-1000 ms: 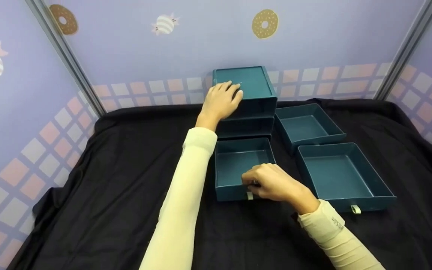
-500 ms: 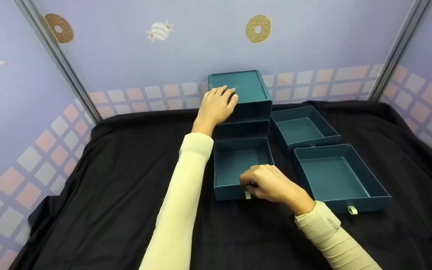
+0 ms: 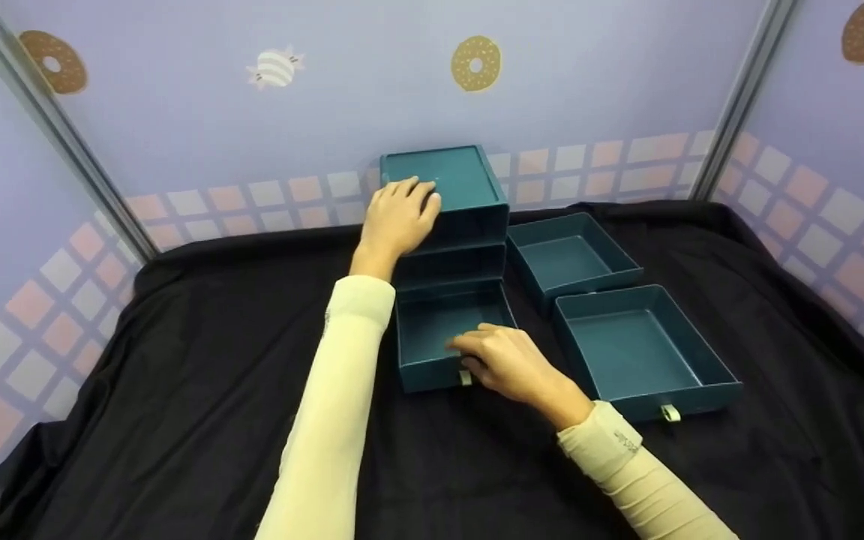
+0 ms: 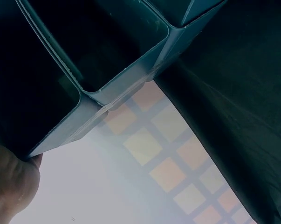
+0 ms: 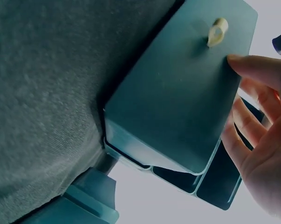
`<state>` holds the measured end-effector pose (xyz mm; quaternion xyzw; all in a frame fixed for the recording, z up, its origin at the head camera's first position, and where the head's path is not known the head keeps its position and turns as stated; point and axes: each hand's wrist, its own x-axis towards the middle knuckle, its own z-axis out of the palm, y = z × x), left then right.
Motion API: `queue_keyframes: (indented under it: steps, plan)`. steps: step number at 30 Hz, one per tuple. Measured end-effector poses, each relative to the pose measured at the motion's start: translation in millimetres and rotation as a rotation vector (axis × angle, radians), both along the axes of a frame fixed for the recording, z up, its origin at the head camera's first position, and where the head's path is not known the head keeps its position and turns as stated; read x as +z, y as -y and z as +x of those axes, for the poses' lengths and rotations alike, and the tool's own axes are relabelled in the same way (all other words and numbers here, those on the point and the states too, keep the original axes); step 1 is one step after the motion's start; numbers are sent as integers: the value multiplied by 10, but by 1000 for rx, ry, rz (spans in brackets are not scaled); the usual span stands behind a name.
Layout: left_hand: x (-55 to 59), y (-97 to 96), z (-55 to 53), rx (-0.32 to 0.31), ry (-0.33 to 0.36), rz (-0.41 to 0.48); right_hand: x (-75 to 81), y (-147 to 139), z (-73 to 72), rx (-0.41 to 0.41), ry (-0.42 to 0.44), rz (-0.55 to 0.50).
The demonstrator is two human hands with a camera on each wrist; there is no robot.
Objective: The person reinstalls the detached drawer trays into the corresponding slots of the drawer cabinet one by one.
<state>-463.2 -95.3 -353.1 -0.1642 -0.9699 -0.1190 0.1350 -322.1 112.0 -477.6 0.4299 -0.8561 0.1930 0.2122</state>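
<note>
A teal stackable drawer cabinet [image 3: 490,225] stands at the back, its two upper bays without drawers. My left hand [image 3: 396,221] rests on its top at the left front edge, fingers spread over the top panel. Below, a teal drawer [image 3: 432,375] with a small pale pull tab [image 3: 465,377] sits partway in the bottom bay. My right hand [image 3: 511,364] holds its front wall. In the right wrist view the thumb lies on the drawer front [image 5: 177,88] near the tab, and the other fingers reach behind the rim.
Two more teal drawers lie on the black cloth [image 3: 177,420] right of the cabinet: one at the back [image 3: 571,259], one in front [image 3: 646,345] with a pale tab. A patterned wall [image 3: 372,90] stands behind the cabinet, with side walls left and right.
The bottom drawer has slid a little farther into the cabinet, my right hand moving with it. My left hand stays on top. The head view has turned right.
</note>
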Motion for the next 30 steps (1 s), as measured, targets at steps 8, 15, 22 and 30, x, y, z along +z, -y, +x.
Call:
queue_keyframes:
  steps: [8, 15, 22, 30]
  plan:
    - [-21, -21, -14, 9, -2, 10, -67, 6, -25, -28, -52, -30]
    - [-35, -16, -14, -10, -6, 20, -102, -2, -31, -30, -89, -16]
    - [0, -25, -3, -2, -8, 35, -83, 4, -43, -54, -77, 14]
    - [-1, -16, -1, -2, -3, 43, -61, 26, -4, -97, -77, 57]
